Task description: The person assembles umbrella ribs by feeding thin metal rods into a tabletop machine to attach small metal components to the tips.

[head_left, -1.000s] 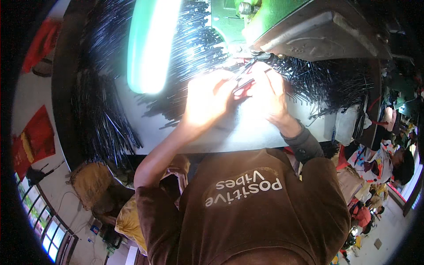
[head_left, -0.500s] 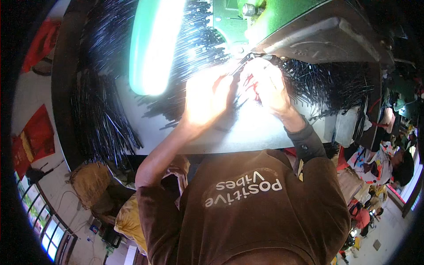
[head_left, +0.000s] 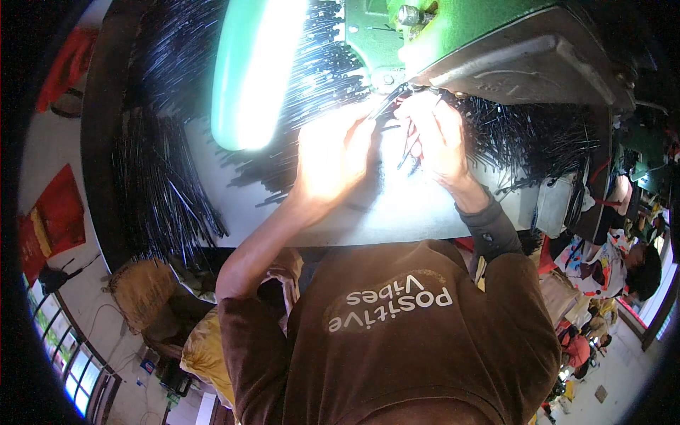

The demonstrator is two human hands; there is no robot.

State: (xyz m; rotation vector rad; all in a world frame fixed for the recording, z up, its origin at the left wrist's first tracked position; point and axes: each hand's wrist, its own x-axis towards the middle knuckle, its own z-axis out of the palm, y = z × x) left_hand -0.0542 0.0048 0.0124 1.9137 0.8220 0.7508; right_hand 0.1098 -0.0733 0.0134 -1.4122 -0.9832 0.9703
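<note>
A pale, smooth counter [head_left: 404,216] runs across the upper half of the view, its front edge close to the person's chest, with a dark border down its left side. Thin black rods [head_left: 322,74] cover much of it, fanned out behind the hands; a denser rod bundle [head_left: 166,191] lies at the left and a tangled rod pile [head_left: 528,134] at the right. The left hand [head_left: 329,152] has its fingers drawn together on a slim dark piece [head_left: 386,105] that slants up to the foot of a green machine [head_left: 372,46]. The right hand [head_left: 443,145], just beside it, is curled around a few dark strips [head_left: 409,145] that stick out below the fingers; glare hides the exact grip of both. A lamp [head_left: 244,85] with a green housing shines from the upper left, and a dark metal cover [head_left: 524,71] juts out above the right hand. Around the counter are a red cloth [head_left: 60,219], a barred window [head_left: 74,354], a yellow sack [head_left: 212,343] and, at the right, a co-worker in a patterned top [head_left: 595,262]. Two lines of white lettering [head_left: 393,301] on the brown sweatshirt [head_left: 425,354] read upside down from here; raised marks on the metal cover are too blurred to read.
</note>
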